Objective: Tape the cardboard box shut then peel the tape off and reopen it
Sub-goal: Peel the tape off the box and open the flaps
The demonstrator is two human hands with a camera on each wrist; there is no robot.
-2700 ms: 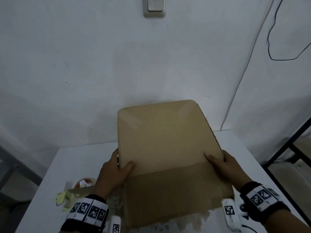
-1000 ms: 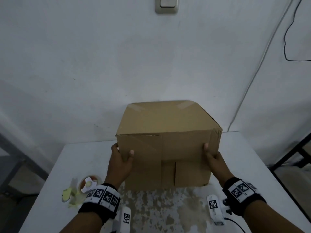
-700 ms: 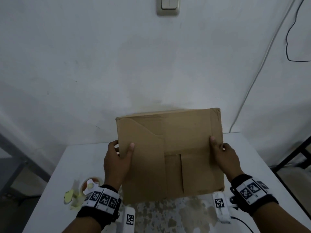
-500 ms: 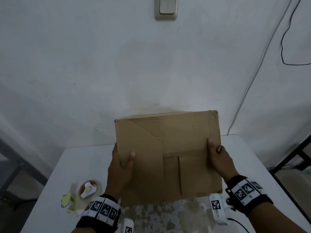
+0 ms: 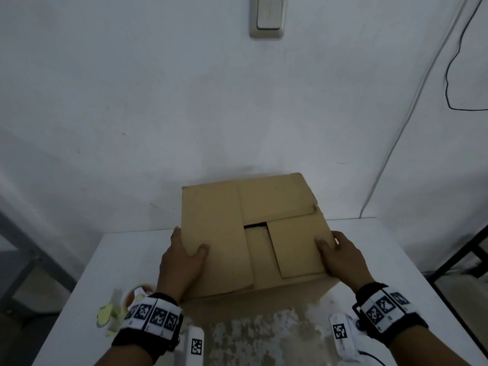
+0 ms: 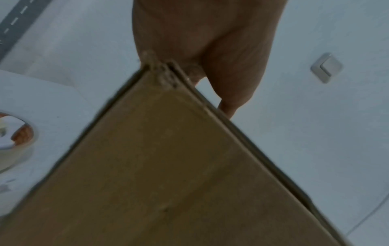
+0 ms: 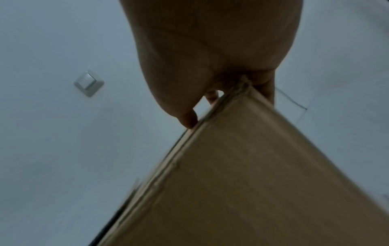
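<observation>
A brown cardboard box [image 5: 253, 233] sits on the white table [image 5: 111, 260] with its interlocked flaps facing up and a small dark gap at the middle. My left hand [image 5: 182, 260] grips the box's near left edge, thumb on the top flap, fingers down the side. My right hand [image 5: 340, 257] grips the near right edge the same way. In the left wrist view the left hand [image 6: 202, 55] clasps a box [image 6: 168, 174] corner. The right wrist view shows the right hand [image 7: 210, 66] on the box [image 7: 252, 174] edge. A tape roll [image 5: 134, 294] lies left of my left wrist.
Yellowish tape scraps [image 5: 105, 313] lie by the roll [image 6: 12, 143]. The table's near part is worn and patchy [image 5: 253, 328]. A wall with a light switch [image 5: 269, 15] stands right behind the box. A dark metal frame [image 5: 459, 262] is off the table's right edge.
Both hands have turned the box over: its plain face showed first, then the flap side faced me, and now the flap side faces up with the box lower on the table.
</observation>
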